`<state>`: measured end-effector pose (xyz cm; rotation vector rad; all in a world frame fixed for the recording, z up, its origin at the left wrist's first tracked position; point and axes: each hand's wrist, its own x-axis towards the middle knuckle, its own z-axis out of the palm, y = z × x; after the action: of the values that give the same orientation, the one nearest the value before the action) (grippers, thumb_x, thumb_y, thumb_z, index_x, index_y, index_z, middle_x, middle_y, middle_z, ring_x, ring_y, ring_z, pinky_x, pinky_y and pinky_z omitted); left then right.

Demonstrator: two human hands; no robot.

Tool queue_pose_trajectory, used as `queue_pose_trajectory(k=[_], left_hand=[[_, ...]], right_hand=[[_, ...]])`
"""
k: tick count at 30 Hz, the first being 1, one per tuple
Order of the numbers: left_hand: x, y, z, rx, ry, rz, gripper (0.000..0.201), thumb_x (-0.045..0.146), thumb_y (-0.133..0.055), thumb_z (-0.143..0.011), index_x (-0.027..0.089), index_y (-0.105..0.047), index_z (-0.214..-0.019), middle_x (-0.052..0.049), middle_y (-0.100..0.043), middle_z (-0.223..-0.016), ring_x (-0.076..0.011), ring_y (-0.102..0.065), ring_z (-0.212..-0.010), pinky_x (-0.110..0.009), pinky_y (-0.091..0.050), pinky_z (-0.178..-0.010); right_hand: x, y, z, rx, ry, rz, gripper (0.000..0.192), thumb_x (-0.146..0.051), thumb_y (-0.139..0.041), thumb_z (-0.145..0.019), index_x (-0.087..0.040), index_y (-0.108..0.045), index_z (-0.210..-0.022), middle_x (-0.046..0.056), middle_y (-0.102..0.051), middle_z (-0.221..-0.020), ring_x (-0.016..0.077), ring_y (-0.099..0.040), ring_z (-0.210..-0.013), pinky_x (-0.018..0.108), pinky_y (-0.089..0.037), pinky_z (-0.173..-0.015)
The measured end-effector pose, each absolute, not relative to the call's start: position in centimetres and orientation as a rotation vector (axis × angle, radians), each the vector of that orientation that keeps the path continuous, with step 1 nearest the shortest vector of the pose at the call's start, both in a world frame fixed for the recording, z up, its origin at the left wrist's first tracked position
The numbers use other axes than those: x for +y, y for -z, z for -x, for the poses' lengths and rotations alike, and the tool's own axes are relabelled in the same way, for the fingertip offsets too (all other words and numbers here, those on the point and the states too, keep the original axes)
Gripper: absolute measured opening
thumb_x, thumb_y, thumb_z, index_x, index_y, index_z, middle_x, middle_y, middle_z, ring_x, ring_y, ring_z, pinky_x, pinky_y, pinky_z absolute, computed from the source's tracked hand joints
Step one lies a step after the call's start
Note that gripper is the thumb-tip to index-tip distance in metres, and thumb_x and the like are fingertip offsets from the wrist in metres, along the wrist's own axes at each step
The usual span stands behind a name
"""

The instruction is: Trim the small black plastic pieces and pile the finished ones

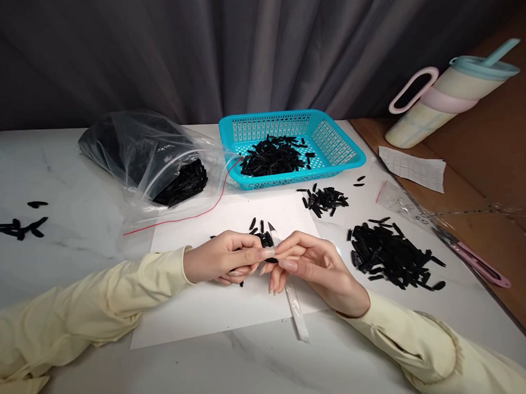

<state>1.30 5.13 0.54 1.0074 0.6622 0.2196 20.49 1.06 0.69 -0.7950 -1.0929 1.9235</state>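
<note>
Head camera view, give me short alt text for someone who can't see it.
Two hands, left hand and right hand, pinch small black pieces and a white-handled blade over white paper. A blue basket holds more.

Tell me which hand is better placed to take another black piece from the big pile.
Right, probably. The big pile lies just beyond the right hand, on that side. The left hand grips black pieces and would have to cross over.
</note>
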Motion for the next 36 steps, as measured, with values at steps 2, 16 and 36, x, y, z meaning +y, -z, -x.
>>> queue_pose_trajectory(k=[2,16,36], left_hand=[[5.14,-0.54,-1.28,0.669,-0.22,-1.012,0.04,0.049,-0.059,-0.077,0.016,-0.043,-0.062,0.01,-0.035,-0.042,0.0003,-0.022,-0.031,-0.012,-0.017,-0.029],[5.17,-0.85,-1.37,0.673,-0.208,-1.002,0.044,0.052,-0.061,-0.074,0.015,-0.043,-0.059,0.011,-0.033,-0.04,0.0001,-0.021,-0.03,-0.012,-0.016,-0.029],[5.12,-0.59,-1.09,0.652,-0.197,-1.035,0.042,0.051,-0.058,-0.078,0.016,-0.043,-0.061,0.011,-0.031,-0.039,0.0002,-0.02,-0.03,-0.012,-0.016,-0.029]], right_hand=[[1.1,-0.7,-20.49,-1.095,-1.924,0.797,0.011,-0.021,-0.063,-0.081,-0.014,-0.057,-0.086,0.007,-0.068,-0.074,0.0166,-0.066,-0.063,0.032,-0.052,-0.062],[1.13,-0.7,-20.4,-1.084,-1.937,0.816,0.013,-0.023,-0.064,-0.08,-0.014,-0.057,-0.084,0.003,-0.066,-0.065,0.0164,-0.066,-0.061,0.031,-0.052,-0.06],[1.22,-0.65,-20.36,-1.072,-1.947,0.797,0.009,-0.019,-0.064,-0.081,-0.013,-0.058,-0.084,0.006,-0.07,-0.069,0.0143,-0.066,-0.059,0.027,-0.053,-0.058]])
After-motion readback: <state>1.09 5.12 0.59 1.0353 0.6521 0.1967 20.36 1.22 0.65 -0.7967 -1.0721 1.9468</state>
